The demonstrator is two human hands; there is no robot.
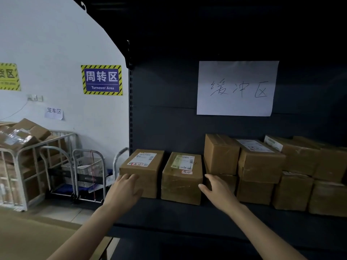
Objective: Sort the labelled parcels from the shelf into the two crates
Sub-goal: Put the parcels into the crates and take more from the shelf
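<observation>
Reaching into the shelf (187,218), both hands hold nothing: left hand (124,190), fingers spread, lies over the front of the leftmost parcel (148,166); right hand (216,190), likewise spread, is just beside the second parcel (181,184).

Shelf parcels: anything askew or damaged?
Nothing on the shelf looks damaged. The left parcel and next parcel sit square; the stack on the right is slightly uneven. Far left, boxes heaped in the cage lie tilted.
</observation>
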